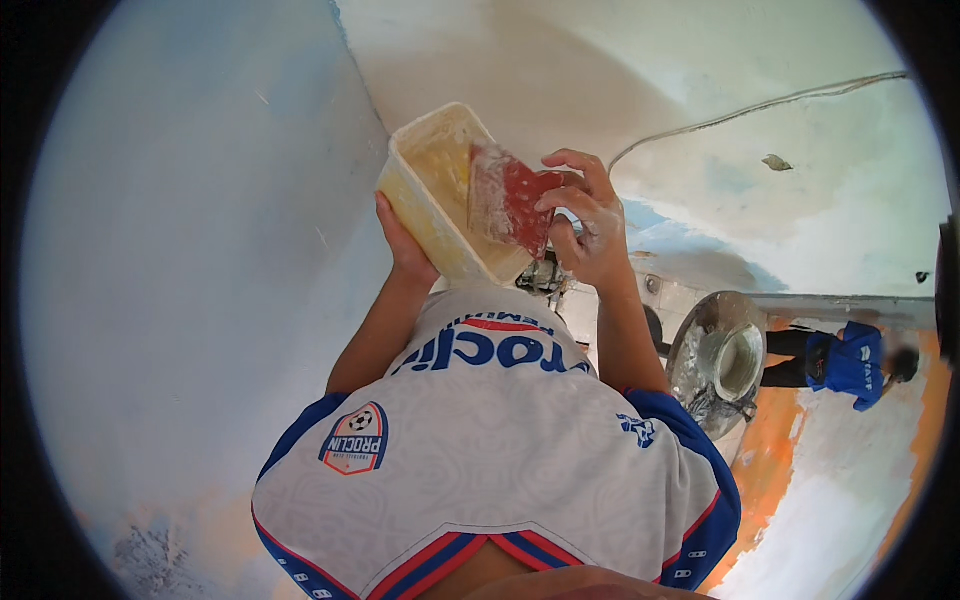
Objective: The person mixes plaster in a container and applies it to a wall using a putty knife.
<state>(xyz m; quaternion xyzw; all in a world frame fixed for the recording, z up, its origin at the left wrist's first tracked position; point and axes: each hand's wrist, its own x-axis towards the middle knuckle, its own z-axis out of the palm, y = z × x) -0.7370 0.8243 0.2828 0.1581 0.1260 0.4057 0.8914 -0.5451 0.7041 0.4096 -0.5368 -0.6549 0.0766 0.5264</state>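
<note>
Cupping the cream rectangular plastic tub point(432, 190) from beneath at ten o'clock, the left hand point(403, 243) wraps its fingers under the base; the right hand point(588, 222), at twelve o'clock, pinches a red flat scraper point(512, 203) inside the tub's mouth; a round metal pan point(716, 360) lies at three o'clock.

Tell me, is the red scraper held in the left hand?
No, the right hand holds the red scraper, while the left hand supports the rectangular plastic tub.

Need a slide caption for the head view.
Left hand holds tub; right hand dips red scraper into it.
</note>
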